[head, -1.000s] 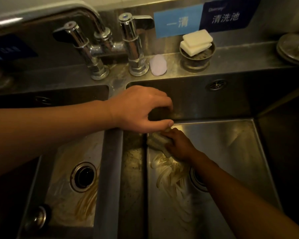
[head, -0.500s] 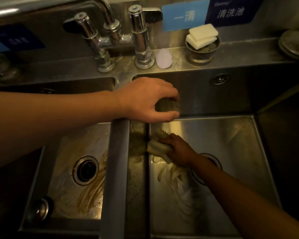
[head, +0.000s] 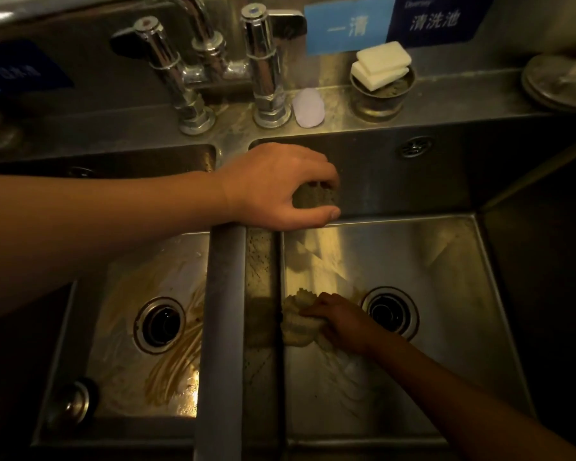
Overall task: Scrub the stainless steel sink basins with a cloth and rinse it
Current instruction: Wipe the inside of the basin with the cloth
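Note:
The double steel sink has a left basin (head: 120, 327) and a right basin (head: 446, 261), split by a divider (head: 220, 327). My right hand (head: 341, 322) reaches into the right basin and grips a crumpled pale cloth (head: 298, 322), which it presses on the floor against the divider wall, left of the drain (head: 390, 311). My left hand (head: 273, 188) rests on the divider's back end. Its fingers bend towards the basin's back wall, and a dull reflection shows under them. Smeared streaks mark both basin floors.
A two-handled faucet (head: 213, 68) stands on the back ledge over the divider. Beside it lie a pale oval soap (head: 308, 107) and a metal cup (head: 379, 94) holding white sponges. A round metal lid (head: 559, 81) sits far right. A drain plug (head: 72, 402) lies in the left basin.
My right hand has dragged the cloth from the basin's back left corner towards me along the divider wall. My left hand has stayed on the divider.

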